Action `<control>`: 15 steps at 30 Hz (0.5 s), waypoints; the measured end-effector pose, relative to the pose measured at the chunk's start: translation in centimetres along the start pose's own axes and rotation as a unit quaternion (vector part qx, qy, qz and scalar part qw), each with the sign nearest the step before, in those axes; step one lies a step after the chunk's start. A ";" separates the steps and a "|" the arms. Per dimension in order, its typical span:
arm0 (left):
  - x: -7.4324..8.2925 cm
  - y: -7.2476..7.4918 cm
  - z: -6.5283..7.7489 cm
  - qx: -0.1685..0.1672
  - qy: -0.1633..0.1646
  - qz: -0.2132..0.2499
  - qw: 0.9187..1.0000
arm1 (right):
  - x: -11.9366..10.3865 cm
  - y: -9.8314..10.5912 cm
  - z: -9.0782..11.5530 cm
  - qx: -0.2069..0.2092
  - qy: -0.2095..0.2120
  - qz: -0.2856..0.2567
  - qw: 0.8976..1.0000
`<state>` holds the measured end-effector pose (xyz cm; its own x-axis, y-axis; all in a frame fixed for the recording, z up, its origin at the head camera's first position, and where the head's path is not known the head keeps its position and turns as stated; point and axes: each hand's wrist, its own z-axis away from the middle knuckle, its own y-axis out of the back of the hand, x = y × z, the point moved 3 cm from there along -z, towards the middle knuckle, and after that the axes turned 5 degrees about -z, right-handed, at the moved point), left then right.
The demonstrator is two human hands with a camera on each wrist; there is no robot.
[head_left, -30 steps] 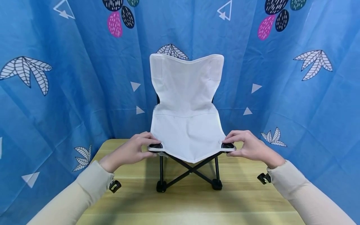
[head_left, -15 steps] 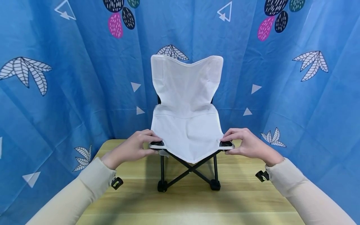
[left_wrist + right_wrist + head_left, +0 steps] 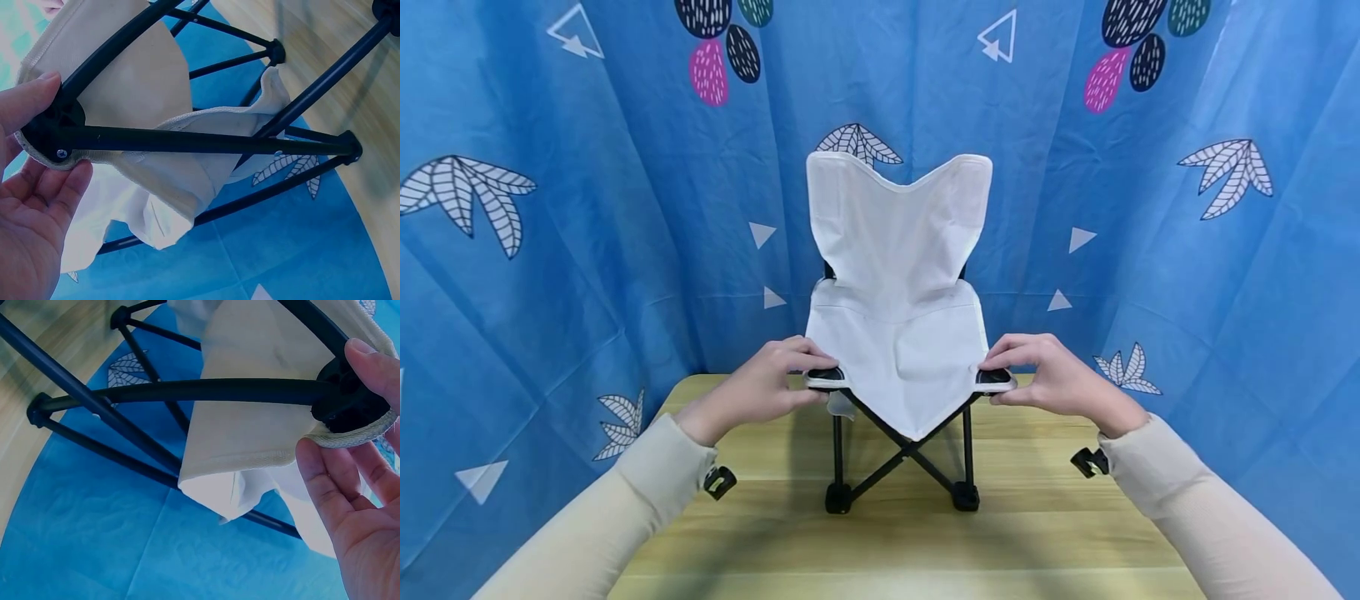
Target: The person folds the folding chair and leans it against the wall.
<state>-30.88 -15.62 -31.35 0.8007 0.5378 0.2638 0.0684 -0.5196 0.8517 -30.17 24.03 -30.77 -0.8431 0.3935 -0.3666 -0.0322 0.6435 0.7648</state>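
A small folding chair (image 3: 902, 333) with a white fabric seat and back stands upright in the middle of the head view. Its black frame legs (image 3: 907, 450) cross in an X at the front. My left hand (image 3: 775, 379) grips the front left seat corner, thumb below and fingers on top. On the other side my right hand (image 3: 1048, 375) holds the front right corner the same way. Both wrist views show the black plastic corner joints, the left joint (image 3: 59, 134) and the right joint (image 3: 344, 394), pinched between thumb and fingers. The seat fabric sags between the front corners.
Beneath the chair is a light wooden tabletop (image 3: 895, 550). A blue patterned curtain (image 3: 715, 208) hangs close behind and along both sides. Black clips sit on both cuffs, one on the left cuff (image 3: 720, 482) and one on the right cuff (image 3: 1088, 462).
Both hands have moved inward, bringing the front corners closer together. The front legs stand nearer each other, the backrest has narrowed and its top dips more, and the seat front sags slightly lower.
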 end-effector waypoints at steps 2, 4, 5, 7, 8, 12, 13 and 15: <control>0.2 0.1 -0.2 0.002 -0.003 -0.005 1.000 | -0.2 0.1 -0.2 0.002 0.004 0.002 1.000; 0.3 0.2 -0.4 0.001 -0.002 -0.004 1.000 | -0.3 0.1 -0.4 0.003 0.006 0.004 1.000; 0.4 0.2 -0.5 -0.001 -0.001 -0.003 1.000 | -0.4 0.2 -0.4 0.003 0.006 0.004 1.000; 0.5 0.2 -0.6 -0.004 0.001 -0.002 1.000 | -0.5 0.2 -0.6 0.003 0.008 0.007 1.000; 0.5 0.3 -0.6 -0.005 0.002 -0.002 1.000 | -0.5 0.3 -0.6 0.003 0.009 0.009 1.000; 0.8 0.4 -0.8 -0.006 0.002 -0.005 1.000 | -0.6 0.3 -0.8 0.000 0.008 0.010 1.000; 0.9 0.4 -0.9 -0.006 0.002 -0.007 1.000 | -0.6 0.4 -0.9 -0.001 0.007 0.009 1.000; 1.1 0.5 -1.0 -0.007 0.003 -0.010 1.000 | -0.7 0.4 -1.0 -0.003 0.007 0.007 1.000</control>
<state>-30.57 -14.63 -30.18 0.7961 0.5514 0.2493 0.0764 -0.5002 0.8625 -30.15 23.38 -29.69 -0.8505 0.3935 -0.3491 -0.0235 0.6345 0.7726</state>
